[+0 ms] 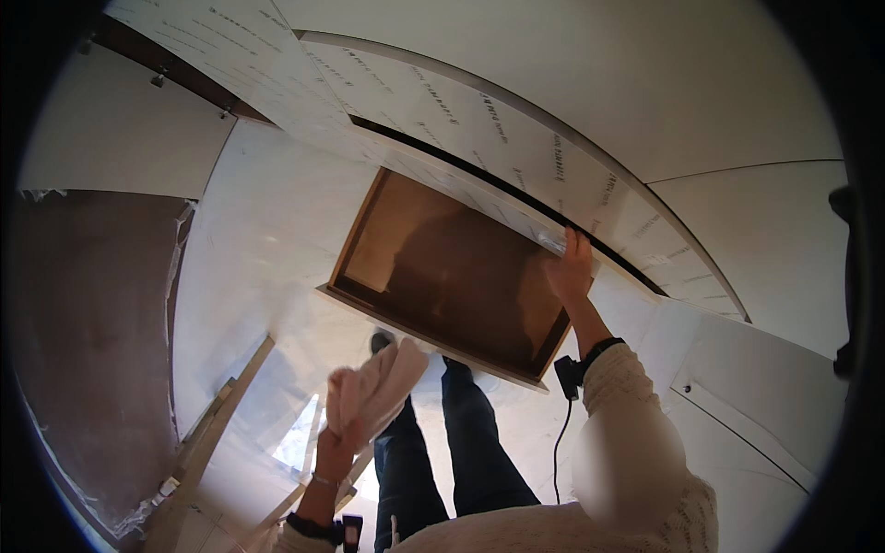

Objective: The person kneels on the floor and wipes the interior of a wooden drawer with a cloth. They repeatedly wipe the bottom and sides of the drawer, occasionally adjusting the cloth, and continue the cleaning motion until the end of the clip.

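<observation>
An open wooden drawer (442, 290) juts out below a cabinet front covered in printed protective film (484, 124). My right hand (572, 266) rests on the light edge of the cabinet (505, 200), by the dark gap above the drawer's right back corner; its fingertips touch the edge. To the left, in front of the drawer, my left hand (346, 428) holds a folded pale pink cloth (380, 380), which hides most of its fingers. Shadow covers much of the drawer's bottom. No object can be made out inside it.
Wooden strips (221, 428) stand at the lower left, near a dark brown panel (97, 345) with torn film at its edges. White cabinet panels (753, 387) are on the right. A black cable (557, 449) hangs from the device at my right wrist. My feet are beneath the drawer.
</observation>
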`<state>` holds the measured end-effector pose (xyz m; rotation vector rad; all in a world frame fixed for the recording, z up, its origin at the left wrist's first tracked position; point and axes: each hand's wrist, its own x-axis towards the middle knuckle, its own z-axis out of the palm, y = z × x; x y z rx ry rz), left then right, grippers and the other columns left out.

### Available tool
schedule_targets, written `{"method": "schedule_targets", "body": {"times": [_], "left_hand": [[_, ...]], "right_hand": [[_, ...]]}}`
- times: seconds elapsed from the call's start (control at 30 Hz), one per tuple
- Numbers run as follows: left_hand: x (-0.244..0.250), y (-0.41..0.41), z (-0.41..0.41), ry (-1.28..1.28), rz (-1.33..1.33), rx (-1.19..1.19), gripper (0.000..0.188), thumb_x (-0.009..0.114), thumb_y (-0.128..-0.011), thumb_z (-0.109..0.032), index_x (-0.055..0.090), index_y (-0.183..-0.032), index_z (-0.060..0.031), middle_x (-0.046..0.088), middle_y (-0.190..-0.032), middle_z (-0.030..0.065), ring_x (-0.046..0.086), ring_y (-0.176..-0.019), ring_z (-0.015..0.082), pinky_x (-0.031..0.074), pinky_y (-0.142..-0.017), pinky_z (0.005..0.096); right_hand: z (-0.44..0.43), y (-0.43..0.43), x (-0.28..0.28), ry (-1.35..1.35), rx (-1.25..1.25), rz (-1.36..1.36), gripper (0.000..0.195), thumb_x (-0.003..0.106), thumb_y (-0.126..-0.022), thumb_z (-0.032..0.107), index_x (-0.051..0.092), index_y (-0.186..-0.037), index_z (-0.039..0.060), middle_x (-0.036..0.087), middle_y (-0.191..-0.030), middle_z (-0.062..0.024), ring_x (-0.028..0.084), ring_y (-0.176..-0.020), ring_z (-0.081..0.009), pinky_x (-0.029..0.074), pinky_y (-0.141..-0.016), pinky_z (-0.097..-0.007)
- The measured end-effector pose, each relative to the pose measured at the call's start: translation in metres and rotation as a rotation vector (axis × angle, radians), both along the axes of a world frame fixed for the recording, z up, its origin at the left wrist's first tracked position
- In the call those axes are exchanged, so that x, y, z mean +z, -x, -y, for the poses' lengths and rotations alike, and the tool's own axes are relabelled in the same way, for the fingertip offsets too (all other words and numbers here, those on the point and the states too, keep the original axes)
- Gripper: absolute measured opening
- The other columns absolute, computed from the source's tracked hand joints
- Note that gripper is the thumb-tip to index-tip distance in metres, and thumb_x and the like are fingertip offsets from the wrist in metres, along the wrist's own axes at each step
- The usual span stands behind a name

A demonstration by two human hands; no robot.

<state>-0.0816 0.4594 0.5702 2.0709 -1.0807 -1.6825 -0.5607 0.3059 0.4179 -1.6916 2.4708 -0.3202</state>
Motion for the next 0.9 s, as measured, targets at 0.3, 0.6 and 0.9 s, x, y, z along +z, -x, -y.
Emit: {"method": "schedule_targets", "body": {"times": [0.3,0.6,0.9], "left_hand": [[-0.005,-0.003,0.1,0.108,-0.495,0.076,0.025,0.056,-0.095,-0.021,0.064,-0.097,0.0034,0.063,-0.084,0.0005,0.056,-0.075,0.0076,0.045,-0.067,0.0243],[0.014,0.04,0.065,0.15,-0.775,-0.331,0.03,0.065,-0.089,-0.02,0.058,-0.112,-0.0024,0.063,-0.096,0.0051,0.06,-0.091,0.017,0.049,-0.082,0.0319],[0.004,-0.071,0.086,-0.075,-0.53,-0.113,0.037,0.062,-0.091,-0.01,0.053,-0.126,-0.0021,0.06,-0.118,0.0079,0.058,-0.106,0.0162,0.048,-0.088,0.0297]], "right_hand": [[-0.083,-0.071,0.002,-0.05,0.0,0.056,0.058,0.061,-0.081,0.02,0.042,-0.132,-0.0001,0.041,-0.133,-0.0239,0.033,-0.129,-0.0412,0.029,-0.108,-0.049],[-0.086,-0.24,0.132,-0.424,0.033,1.965,0.129,0.077,-0.062,0.066,-0.001,-0.151,0.0154,0.006,-0.155,-0.0168,0.007,-0.145,-0.029,0.019,-0.115,-0.0434],[-0.005,-0.299,0.139,-0.002,0.538,0.97,0.047,0.073,-0.073,0.021,0.061,-0.116,0.007,0.057,-0.114,-0.0132,0.058,-0.102,-0.0296,0.048,-0.089,-0.0397]]}}
